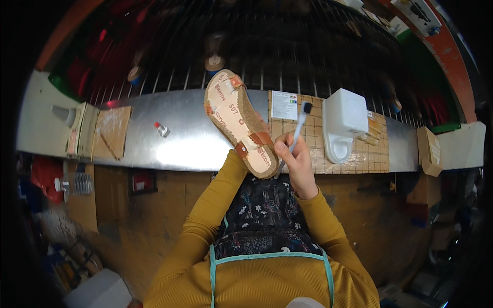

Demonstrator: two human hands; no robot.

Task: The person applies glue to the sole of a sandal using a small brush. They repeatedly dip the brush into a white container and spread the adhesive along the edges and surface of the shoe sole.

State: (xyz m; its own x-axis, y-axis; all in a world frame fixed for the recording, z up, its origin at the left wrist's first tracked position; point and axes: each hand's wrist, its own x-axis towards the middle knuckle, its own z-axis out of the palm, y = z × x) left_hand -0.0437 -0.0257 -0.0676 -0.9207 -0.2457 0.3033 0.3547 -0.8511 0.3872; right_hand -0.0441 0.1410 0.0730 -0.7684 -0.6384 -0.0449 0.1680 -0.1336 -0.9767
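Note:
A sandal [239,120] is held up at the middle of the metal-topped bench, its pale, printed sole face toward me. It has a cork-coloured edge and brown straps folded over its rim. My left forearm [218,197] runs up behind the sandal; the left hand is hidden there and appears to hold it from behind. By the heel end, my right hand [296,159] grips a toothbrush-like brush [299,126] with a light handle. The brush's dark bristles [306,107] point up and away from the sandal.
On the right, a white plastic dispenser [345,113] with a small dish stands on taped cardboard [318,163]. A small red-capped bottle [162,129] and a cardboard piece [111,131] lie left. Beyond the bench, a dark slatted conveyor [179,77] carries shoe forms [214,62].

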